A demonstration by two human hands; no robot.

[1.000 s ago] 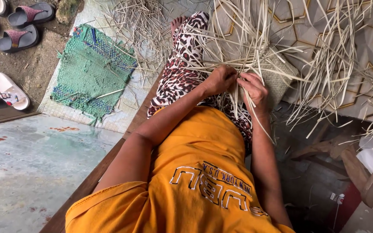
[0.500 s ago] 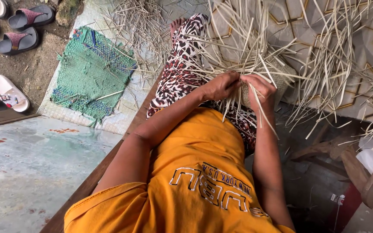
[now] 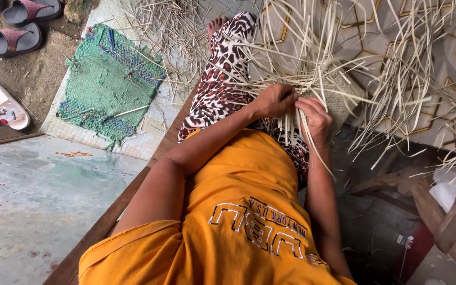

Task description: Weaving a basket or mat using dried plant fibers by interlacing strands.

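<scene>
A woven mat [image 3: 339,97] of pale strips is laid across the lap, with long loose strips [image 3: 312,63] fanned up and outward from the woven edge, away from the body; a few are trailed down toward the lap. The left hand [image 3: 274,100] is closed over a bunch of strips at the mat's edge, fingers curled. The right hand [image 3: 316,119] is set just beside it, fingers bent and pinched on strips. More loose strips [image 3: 423,79] are spread to the right over a patterned sheet [image 3: 365,31]. A green woven mat [image 3: 109,84] is laid flat to the left, beyond a wooden edge [image 3: 117,211]. Sandals [image 3: 17,26] are left on the bare ground at far left.
</scene>
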